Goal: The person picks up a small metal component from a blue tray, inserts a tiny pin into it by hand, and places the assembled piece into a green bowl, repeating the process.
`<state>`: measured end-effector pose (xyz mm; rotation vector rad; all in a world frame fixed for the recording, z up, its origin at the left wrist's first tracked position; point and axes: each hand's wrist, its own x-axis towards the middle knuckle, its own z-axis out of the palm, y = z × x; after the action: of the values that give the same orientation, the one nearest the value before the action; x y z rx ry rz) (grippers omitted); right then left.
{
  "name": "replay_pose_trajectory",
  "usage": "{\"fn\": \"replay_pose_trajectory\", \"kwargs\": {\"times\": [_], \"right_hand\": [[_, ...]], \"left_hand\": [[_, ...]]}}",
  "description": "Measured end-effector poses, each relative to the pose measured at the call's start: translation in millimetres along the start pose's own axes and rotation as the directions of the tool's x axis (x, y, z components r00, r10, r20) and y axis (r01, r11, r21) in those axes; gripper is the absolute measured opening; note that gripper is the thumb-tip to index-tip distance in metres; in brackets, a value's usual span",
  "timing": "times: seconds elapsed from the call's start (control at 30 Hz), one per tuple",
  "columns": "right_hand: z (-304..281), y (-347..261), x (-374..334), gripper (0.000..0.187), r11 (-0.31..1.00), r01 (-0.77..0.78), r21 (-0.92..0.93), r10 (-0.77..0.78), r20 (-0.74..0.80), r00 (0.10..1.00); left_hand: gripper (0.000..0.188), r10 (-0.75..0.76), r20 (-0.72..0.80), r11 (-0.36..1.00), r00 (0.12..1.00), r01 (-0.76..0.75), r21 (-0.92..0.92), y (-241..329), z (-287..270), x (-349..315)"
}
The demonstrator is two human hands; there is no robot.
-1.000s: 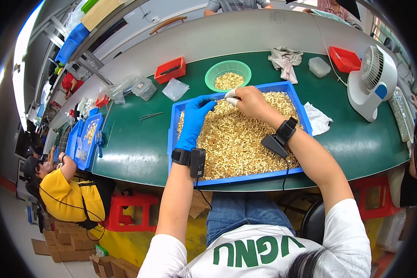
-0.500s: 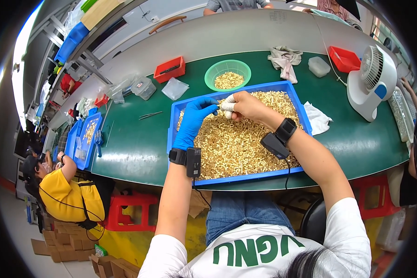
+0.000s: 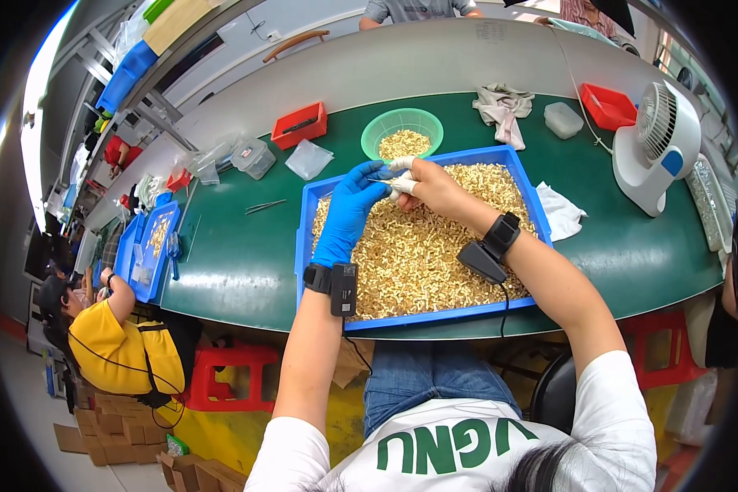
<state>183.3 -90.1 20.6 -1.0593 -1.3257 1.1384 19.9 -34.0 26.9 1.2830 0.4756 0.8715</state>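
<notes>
My left hand, in a blue glove, is above the far part of a blue tray. The tray is filled with small gold-coloured metal pieces. Close against it, my right hand has white coverings on several fingertips. The fingers of both hands are drawn together, and a thin light-coloured sliver shows between them. It is too small to name, and the fingers partly hide it. Just beyond the hands stands a green plastic basket holding more gold-coloured pieces.
Tweezers lie left of the tray. A red box, clear plastic containers and a grey cloth are farther back. At right stand a white fan and a white cloth. A co-worker in yellow sits at left.
My gloved fingers have shifted and spread a little against my right hand's fingertips. A thin light-coloured sliver now shows between the hands. The tray and basket look unchanged.
</notes>
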Motion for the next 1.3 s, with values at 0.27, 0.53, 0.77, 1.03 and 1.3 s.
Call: {"fn": "replay_pose_trajectory", "kwargs": {"times": [0.27, 0.53, 0.77, 1.03, 1.3], "right_hand": [[-0.5, -3.5, 1.6, 0.023, 1.0, 0.006, 0.012, -0.006, 0.019, 1.0], [0.9, -10.0, -0.5, 0.015, 0.995, -0.1, 0.012, 0.1, -0.038, 0.994], [-22.1, -13.6, 17.9, 0.015, 0.961, -0.24, -0.137, 0.227, -0.109, 0.968], [-34.4, -44.9, 68.5, 0.02, 0.668, -0.036, -0.743, -0.063, -0.106, 0.992], [8.9, -19.8, 10.0, 0.02, 0.88, -0.116, -0.46, 0.104, -0.051, 0.993]], "left_hand": [[0.021, -0.081, -0.029, 0.996, 0.996, 0.08, -0.051, -5.0, -14.5, 3.3], [0.019, -0.011, -0.085, 0.994, 0.996, 0.02, 0.109, -13.0, -12.2, 7.5], [0.019, 0.15, -0.381, 0.946, 0.912, -0.245, -0.213, -1.0, -48.4, 9.7], [0.014, -0.053, -0.223, 0.995, 0.973, 0.032, -0.098, -13.3, -29.8, 10.0], [0.02, -0.026, -0.159, 1.0, 0.987, 0.025, -0.008, -9.1, -20.0, 6.2]]}}
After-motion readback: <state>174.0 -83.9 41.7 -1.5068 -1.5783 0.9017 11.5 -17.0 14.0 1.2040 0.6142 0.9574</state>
